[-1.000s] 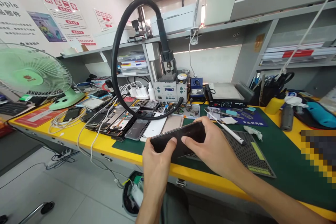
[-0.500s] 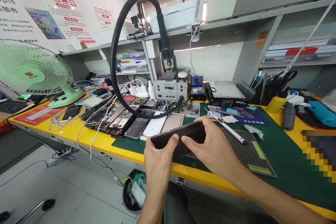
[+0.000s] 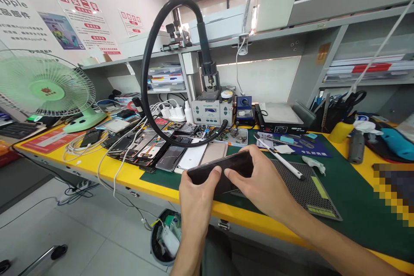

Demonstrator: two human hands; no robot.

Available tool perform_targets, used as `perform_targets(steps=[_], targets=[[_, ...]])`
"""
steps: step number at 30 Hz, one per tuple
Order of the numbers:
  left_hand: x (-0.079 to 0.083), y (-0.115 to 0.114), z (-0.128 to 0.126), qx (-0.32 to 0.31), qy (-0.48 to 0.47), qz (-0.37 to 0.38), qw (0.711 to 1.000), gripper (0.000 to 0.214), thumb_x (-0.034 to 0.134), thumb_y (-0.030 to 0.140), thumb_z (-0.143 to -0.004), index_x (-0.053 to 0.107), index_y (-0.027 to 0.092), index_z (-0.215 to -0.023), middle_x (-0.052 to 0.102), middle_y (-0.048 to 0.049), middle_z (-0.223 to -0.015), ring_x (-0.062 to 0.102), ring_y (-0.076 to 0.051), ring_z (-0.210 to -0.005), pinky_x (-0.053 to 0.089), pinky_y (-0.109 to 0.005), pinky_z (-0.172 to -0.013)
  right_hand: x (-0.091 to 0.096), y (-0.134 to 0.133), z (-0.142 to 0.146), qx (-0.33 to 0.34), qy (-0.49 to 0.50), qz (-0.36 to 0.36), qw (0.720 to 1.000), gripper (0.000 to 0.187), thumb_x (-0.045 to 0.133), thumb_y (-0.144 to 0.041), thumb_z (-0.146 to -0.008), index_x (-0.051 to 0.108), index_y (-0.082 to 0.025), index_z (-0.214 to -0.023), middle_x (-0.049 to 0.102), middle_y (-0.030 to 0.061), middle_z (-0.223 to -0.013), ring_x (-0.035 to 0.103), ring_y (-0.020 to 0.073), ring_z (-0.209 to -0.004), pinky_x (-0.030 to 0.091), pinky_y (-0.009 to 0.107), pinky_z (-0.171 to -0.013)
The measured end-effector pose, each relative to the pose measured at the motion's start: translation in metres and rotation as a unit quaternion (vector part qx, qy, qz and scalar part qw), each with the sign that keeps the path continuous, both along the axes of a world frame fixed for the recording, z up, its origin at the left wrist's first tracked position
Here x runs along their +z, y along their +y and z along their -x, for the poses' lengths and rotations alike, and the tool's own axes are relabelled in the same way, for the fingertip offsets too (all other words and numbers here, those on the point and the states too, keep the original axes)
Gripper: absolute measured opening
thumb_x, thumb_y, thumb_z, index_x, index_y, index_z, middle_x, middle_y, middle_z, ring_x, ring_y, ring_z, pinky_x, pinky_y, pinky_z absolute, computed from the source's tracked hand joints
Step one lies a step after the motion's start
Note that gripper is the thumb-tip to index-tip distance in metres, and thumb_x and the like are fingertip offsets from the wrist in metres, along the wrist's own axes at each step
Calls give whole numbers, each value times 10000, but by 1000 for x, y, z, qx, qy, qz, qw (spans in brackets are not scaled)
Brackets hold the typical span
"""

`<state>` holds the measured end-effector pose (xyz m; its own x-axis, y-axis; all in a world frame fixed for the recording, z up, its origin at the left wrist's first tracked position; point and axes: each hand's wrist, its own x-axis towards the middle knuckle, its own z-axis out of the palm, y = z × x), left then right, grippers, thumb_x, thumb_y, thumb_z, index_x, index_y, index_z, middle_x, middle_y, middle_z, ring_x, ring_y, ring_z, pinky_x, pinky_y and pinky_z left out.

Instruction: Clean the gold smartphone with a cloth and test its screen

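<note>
At far left, a green fan (image 3: pixel 47 90) stands on the yellow surface (image 3: pixel 106 170). Next, several phones (image 3: pixel 150 145) lie piled and side by side. The left hand (image 3: pixel 198 194) grips the left end of a dark phone (image 3: pixel 239 164), held tilted above the surface's near edge. The right hand (image 3: pixel 263 177) grips its other end; the thumbs press its face, slightly apart. Right of this, a white pen (image 3: pixel 286 163) rests across a perforated mat (image 3: pixel 312 194).

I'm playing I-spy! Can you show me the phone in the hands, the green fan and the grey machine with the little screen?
Smartphone (image 3: pixel 234 164), head view: its dark, flat face.
Green electric fan (image 3: pixel 48 90), head view: the hub of its grille.
Grey hot-air station (image 3: pixel 211 114), head view: its front panel.
</note>
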<state>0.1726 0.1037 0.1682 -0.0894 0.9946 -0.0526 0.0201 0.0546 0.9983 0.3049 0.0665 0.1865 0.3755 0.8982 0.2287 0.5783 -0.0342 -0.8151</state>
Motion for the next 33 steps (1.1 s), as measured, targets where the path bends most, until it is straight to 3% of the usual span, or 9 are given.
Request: perform_targets(steps=[10,16,21,24,27,30,33], targets=[[-15,7,5,-32,3,0,999,478,784,499,-718,624,156,-1011,745,-80,-970,690,-241,-889,520,-360,-787,-1,1,-2,3,-1,11,1000,226,675,-242,-798,500,-231,-941,671,3,-831,646,225,-750,469,312,-628],[-9,10,5,-24,56,-5,998,550,809,539,-659,600,158,-997,714,-97,-967,664,-262,-897,499,-379,-789,1,3,-4,25,7,2,1000,208,665,-228,-813,491,-228,-926,619,-15,-788,604,202,-712,433,287,-594],[-10,21,9,39,167,-73,983,454,785,568,-665,501,232,-776,528,43,-715,508,-171,-681,398,-305,-657,2,3,-9,94,38,-13,995,215,667,-168,-809,484,-226,-907,580,-38,-786,552,167,-706,422,271,-614],[-10,29,18,-52,130,-123,982,435,704,568,-764,463,224,-653,411,69,-616,398,-132,-612,341,-269,-606,6,2,-16,133,89,-2,987,197,682,-165,-806,512,-214,-893,583,-34,-805,567,160,-732,443,266,-632],[-6,33,33,-191,71,-124,971,372,615,550,-857,627,192,-757,574,22,-702,484,-142,-697,374,-241,-632,12,1,-25,155,165,55,972,208,694,-189,-799,535,-208,-933,591,-25,-795,593,172,-697,471,251,-540],[-1,30,43,-287,56,-91,952,368,606,524,-878,712,172,-903,671,-20,-793,559,-151,-714,424,-227,-624,15,3,-34,167,222,84,957,247,714,-182,-773,559,-202,-965,600,-20,-755,593,176,-628,459,232,-447],[0,19,40,-369,37,-23,928,397,674,532,-820,682,167,-973,625,8,-692,536,-124,-471,449,-240,-438,16,8,-42,168,264,51,948,356,744,-201,-761,580,-190,-1077,649,26,-863,601,172,-624,443,225,-427]])
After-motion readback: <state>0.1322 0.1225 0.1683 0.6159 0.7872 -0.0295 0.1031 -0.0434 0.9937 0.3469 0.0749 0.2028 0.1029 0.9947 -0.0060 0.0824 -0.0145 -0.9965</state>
